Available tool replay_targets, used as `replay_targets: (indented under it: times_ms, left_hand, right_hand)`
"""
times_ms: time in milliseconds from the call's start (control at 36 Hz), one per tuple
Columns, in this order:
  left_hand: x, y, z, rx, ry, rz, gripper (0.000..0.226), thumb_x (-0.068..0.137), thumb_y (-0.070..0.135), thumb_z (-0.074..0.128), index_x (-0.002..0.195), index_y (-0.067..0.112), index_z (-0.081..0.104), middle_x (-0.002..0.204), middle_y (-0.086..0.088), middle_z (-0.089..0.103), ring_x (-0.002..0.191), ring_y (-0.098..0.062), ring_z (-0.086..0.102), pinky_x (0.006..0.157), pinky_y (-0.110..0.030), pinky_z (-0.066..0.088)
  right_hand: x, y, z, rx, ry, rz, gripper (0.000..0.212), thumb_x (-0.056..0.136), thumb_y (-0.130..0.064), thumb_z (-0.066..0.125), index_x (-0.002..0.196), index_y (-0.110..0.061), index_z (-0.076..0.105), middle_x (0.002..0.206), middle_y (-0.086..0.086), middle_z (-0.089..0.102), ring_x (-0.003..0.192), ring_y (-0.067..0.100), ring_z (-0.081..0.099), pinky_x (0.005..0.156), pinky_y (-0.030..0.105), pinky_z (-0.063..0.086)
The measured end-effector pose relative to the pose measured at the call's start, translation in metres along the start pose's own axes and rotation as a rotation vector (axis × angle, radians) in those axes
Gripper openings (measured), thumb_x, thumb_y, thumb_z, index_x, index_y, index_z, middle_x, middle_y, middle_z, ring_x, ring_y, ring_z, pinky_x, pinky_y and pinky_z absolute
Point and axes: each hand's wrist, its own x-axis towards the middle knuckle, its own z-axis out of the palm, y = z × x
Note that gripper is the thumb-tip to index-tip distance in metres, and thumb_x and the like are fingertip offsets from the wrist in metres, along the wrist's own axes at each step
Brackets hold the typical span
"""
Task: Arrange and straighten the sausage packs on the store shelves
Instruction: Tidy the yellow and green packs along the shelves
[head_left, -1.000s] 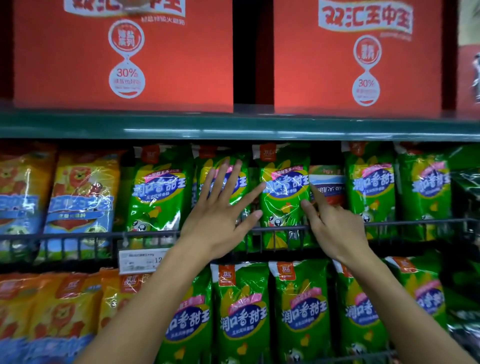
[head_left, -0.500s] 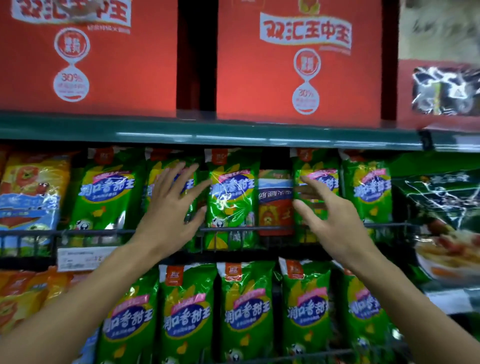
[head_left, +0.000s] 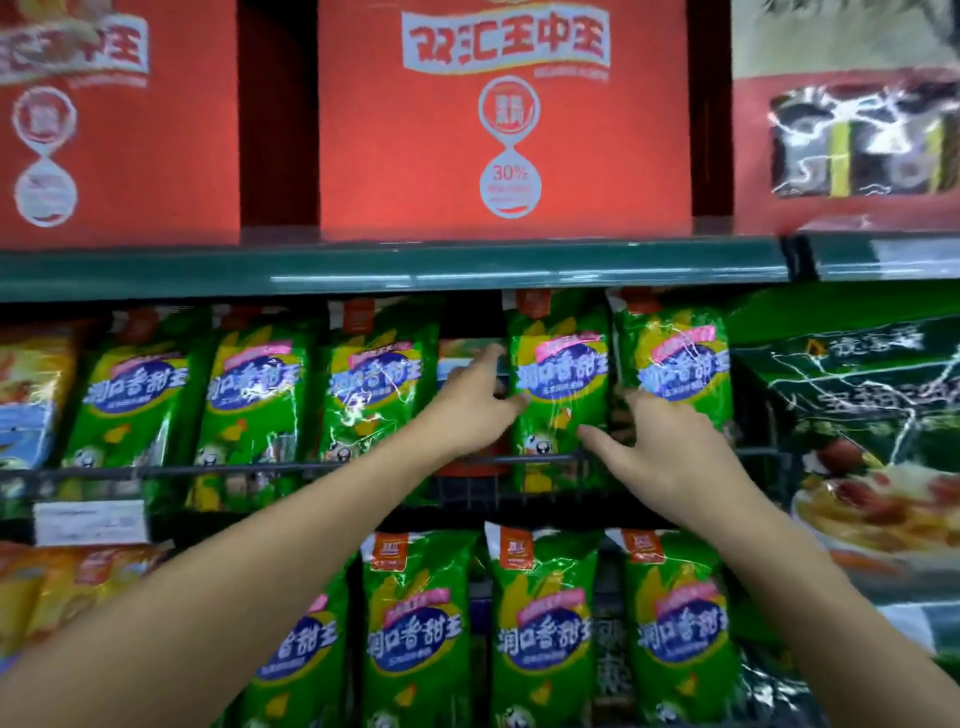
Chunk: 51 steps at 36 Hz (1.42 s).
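Observation:
A row of green sausage packs stands behind a wire rail (head_left: 322, 467) on the middle shelf. My left hand (head_left: 467, 410) pinches the left edge of one green sausage pack (head_left: 561, 374), thumb in front and index finger reaching up behind it. My right hand (head_left: 665, 447) grips the same pack's lower right edge, thumb on its face and fingers tucked behind. The pack stands upright. A red pack (head_left: 470, 470) sits just left of it, mostly hidden by my left hand. Another green pack (head_left: 675, 358) stands to the right.
Red cartons (head_left: 509, 130) fill the top shelf above a green shelf edge (head_left: 395, 265). More green packs (head_left: 540, 634) line the lower shelf. Yellow-orange packs (head_left: 31, 395) are at far left, large dark green bags (head_left: 857, 415) at right. A price tag (head_left: 88, 522) hangs on the rail.
My left hand has moved right, from lying flat on a green pack to pinching the left edge of the pack beside the red one. My right hand has closed on that pack's right edge.

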Motion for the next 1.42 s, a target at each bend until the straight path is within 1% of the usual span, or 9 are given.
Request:
replay_targets:
  times_ms: [111,250,472,583,806,917,1028,1222,1417]
  left_hand:
    - [-0.001,-0.005,0.000,-0.133,-0.021,-0.065,0.057,0.101,0.026,0.062,0.149,0.017,0.034,0.125,-0.010,0.058,0.114,-0.032,0.063,0.096,-0.051,0.056]
    - [-0.007,0.001,-0.001,-0.247,0.044,-0.099,0.054,0.102,0.020,0.060,0.150,0.012,0.037,0.122,-0.005,0.052,0.118,-0.026,0.057,0.103,-0.049,0.051]
    - [-0.013,-0.001,-0.034,-0.286,0.056,-0.133,0.033,0.102,0.009,0.059,0.133,0.011,0.048,0.092,0.010,0.055,0.088,-0.012,0.060,0.064,-0.026,0.054]
    - [-0.019,-0.009,-0.047,-0.278,0.038,-0.194,0.053,0.101,0.011,0.060,0.148,0.004,0.037,0.135,-0.010,0.056,0.128,-0.027,0.053,0.073,-0.030,0.057]
    - [-0.024,-0.015,-0.049,-0.036,-0.028,-0.156,0.065,0.105,0.022,0.056,0.158,0.003,0.023,0.149,-0.016,0.045,0.103,-0.028,0.068,0.092,-0.044,0.059]
    - [-0.022,-0.014,-0.051,-0.037,-0.010,-0.166,0.061,0.105,0.020,0.055,0.156,0.003,0.027,0.142,-0.016,0.048,0.103,-0.029,0.068,0.092,-0.044,0.059]
    - [-0.026,-0.017,-0.050,0.129,-0.050,-0.114,0.014,0.105,0.027,0.054,0.114,0.015,0.052,0.108,-0.007,0.060,0.086,-0.026,0.075,0.086,-0.050,0.059]
    - [-0.032,-0.034,-0.049,0.115,0.023,0.043,0.056,0.102,0.009,0.054,0.155,0.010,0.034,0.138,-0.011,0.056,0.092,-0.027,0.074,0.061,-0.029,0.056]
    - [-0.051,-0.062,-0.052,0.210,0.326,0.441,0.034,0.100,0.014,0.056,0.132,0.021,0.065,0.134,0.010,0.061,0.121,0.000,0.056,0.106,-0.031,0.048]
  right_hand:
    - [0.001,0.006,0.007,0.035,0.062,-0.035,0.063,0.091,-0.063,0.060,0.131,-0.014,0.062,0.092,0.002,0.074,0.098,0.031,0.068,0.083,0.046,0.057]
    - [0.001,0.008,0.012,0.284,0.100,0.004,0.067,0.084,-0.059,0.071,0.137,-0.019,0.062,0.110,-0.005,0.075,0.108,0.018,0.069,0.097,0.042,0.055]
    - [0.013,0.000,0.032,0.643,0.048,-0.036,0.060,0.081,-0.040,0.080,0.135,-0.019,0.063,0.109,-0.007,0.074,0.105,0.005,0.069,0.102,0.038,0.054]
    - [0.019,-0.005,0.034,0.521,0.039,-0.086,0.064,0.087,-0.051,0.070,0.144,-0.029,0.053,0.121,-0.002,0.071,0.115,0.016,0.065,0.102,0.039,0.051]
    - [0.035,-0.016,0.043,0.206,-0.099,-0.061,0.076,0.097,-0.057,0.052,0.158,-0.031,0.016,0.108,0.014,0.069,0.102,0.039,0.064,0.085,0.047,0.054]
    - [0.041,-0.022,0.040,0.340,-0.136,-0.038,0.074,0.101,-0.046,0.053,0.161,-0.030,0.013,0.138,0.014,0.059,0.126,0.036,0.055,0.098,0.042,0.047]
    - [0.036,-0.026,0.043,0.249,-0.153,-0.049,0.071,0.104,-0.050,0.040,0.161,-0.035,-0.001,0.159,0.010,0.038,0.138,0.035,0.046,0.104,0.049,0.043]
    - [0.026,-0.026,0.042,0.069,-0.137,-0.045,0.068,0.106,-0.053,0.028,0.160,-0.036,-0.008,0.162,0.004,0.034,0.135,0.034,0.048,0.095,0.045,0.045]
    - [0.024,-0.026,0.045,0.038,-0.117,-0.068,0.066,0.106,-0.053,0.024,0.160,-0.034,-0.009,0.162,0.004,0.034,0.113,0.031,0.062,0.084,0.042,0.050]
